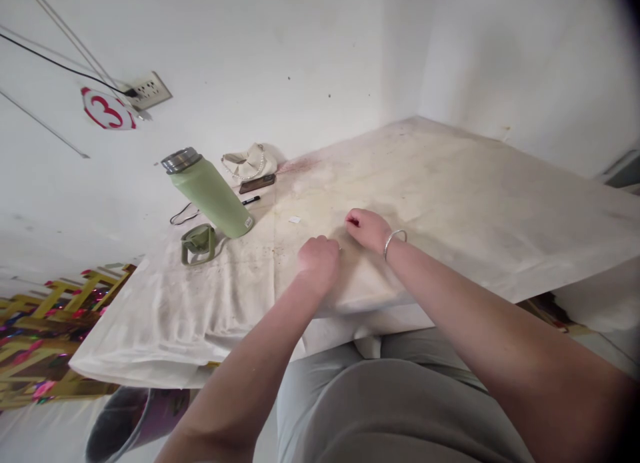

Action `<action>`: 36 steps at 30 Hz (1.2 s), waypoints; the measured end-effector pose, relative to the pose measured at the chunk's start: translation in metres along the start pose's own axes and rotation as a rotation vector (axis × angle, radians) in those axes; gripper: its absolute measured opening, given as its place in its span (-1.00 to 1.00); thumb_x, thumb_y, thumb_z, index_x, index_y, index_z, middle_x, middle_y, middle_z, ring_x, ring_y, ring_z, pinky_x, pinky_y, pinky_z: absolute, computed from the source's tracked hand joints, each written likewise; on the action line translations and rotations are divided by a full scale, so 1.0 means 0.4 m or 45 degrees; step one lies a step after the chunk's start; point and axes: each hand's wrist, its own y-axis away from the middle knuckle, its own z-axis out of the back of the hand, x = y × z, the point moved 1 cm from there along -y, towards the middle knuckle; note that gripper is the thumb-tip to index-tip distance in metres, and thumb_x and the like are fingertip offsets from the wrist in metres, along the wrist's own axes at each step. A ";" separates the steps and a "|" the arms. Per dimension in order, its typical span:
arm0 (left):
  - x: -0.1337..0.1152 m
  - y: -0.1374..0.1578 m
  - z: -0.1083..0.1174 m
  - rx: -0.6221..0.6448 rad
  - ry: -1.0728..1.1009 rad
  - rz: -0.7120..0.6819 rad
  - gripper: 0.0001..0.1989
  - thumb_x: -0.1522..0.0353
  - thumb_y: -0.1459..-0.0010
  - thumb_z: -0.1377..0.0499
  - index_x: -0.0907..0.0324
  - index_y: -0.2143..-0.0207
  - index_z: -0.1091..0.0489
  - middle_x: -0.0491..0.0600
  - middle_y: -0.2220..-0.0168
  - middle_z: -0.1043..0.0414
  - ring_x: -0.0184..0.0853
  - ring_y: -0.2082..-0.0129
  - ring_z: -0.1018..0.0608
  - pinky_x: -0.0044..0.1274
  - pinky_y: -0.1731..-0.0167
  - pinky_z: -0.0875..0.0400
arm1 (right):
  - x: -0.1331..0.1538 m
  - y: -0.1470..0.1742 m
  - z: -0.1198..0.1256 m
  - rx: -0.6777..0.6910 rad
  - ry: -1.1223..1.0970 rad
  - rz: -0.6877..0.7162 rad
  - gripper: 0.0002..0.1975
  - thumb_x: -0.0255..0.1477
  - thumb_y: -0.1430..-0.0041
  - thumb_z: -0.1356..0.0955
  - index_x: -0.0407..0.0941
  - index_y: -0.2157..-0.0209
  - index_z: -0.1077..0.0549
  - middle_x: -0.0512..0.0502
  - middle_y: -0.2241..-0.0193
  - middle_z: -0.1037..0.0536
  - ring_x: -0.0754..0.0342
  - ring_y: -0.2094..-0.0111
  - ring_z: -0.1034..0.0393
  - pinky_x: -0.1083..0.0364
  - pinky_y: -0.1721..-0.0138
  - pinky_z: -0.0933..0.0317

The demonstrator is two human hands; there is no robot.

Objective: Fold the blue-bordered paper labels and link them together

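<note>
My left hand rests on the cloth-covered table, knuckles up and fingers curled under. Its fingertips are hidden, so I cannot tell if anything is inside; a tiny shiny spot shows at its right side. Just to the right and a little farther away, my right hand is closed in a loose fist, with no object showing in it. A silver bangle circles that wrist. The hands are apart. Beyond my left hand lies a small white scrap, touched by neither hand.
A green bottle without its lid stands at the table's left, beside a green handled lid. Behind are a pen, a phone and a cream bag. A purple bucket sits below the left edge; a wall borders the back.
</note>
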 end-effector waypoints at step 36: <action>0.139 -0.219 -0.050 0.003 2.668 0.499 -0.90 0.56 -0.08 -0.06 0.26 0.34 -0.30 0.00 0.40 -0.47 -0.36 0.43 -0.55 -0.44 0.28 -0.48 | 0.092 -0.037 -0.044 0.078 -0.179 0.065 -0.81 -0.26 -0.08 -0.29 -0.08 0.45 -0.41 0.00 0.52 -0.49 0.14 0.51 -0.29 0.15 0.51 0.01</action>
